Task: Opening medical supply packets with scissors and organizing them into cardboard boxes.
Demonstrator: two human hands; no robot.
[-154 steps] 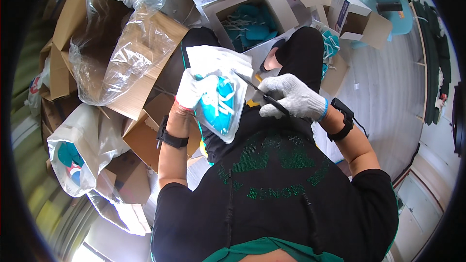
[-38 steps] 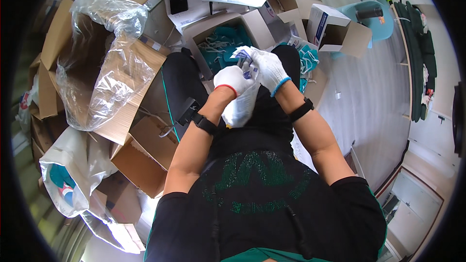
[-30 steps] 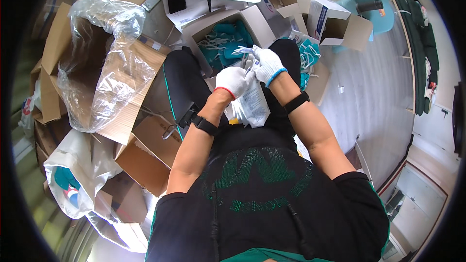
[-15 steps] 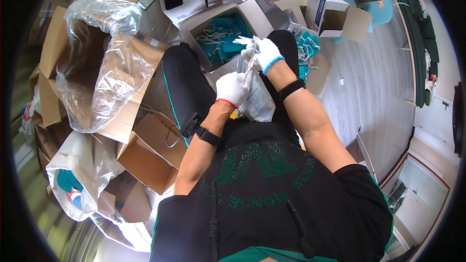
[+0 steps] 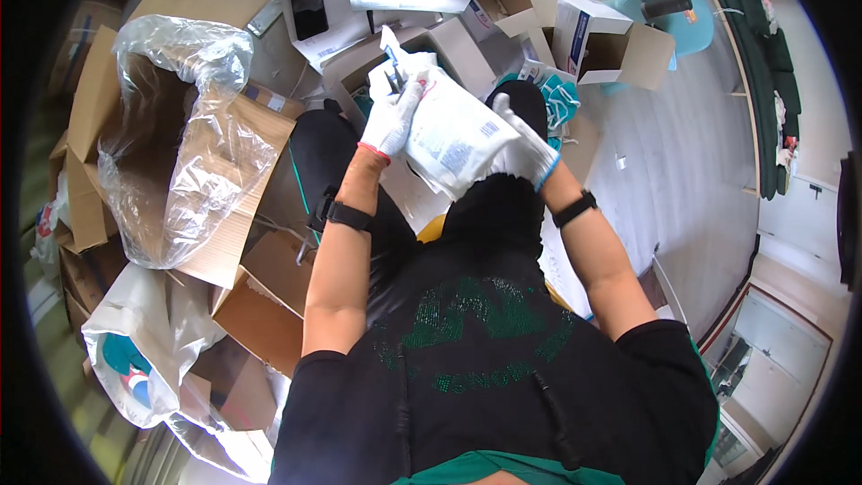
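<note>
A white plastic packet with small print, perhaps a few packets together, is spread out above my lap. My left hand, in a white glove with a red cuff, grips its upper left part; something dark and blue shows there that I cannot make out. At the lower right edge, my right hand, gloved in white with a blue cuff, holds the packet with the thumb raised and the other fingers largely hidden. Behind the packet stands an open carton, whose teal contents are mostly covered.
Teal masks with white straps lie beyond my right knee. An open white box stands at the far right, before a light-blue chair. A phone rests at the back. To the left are a plastic-lined carton and a white bag.
My hands have moved apart, the left one outward and up, the right one down and right. The packet has come up from between my legs and now shows its broad face.
</note>
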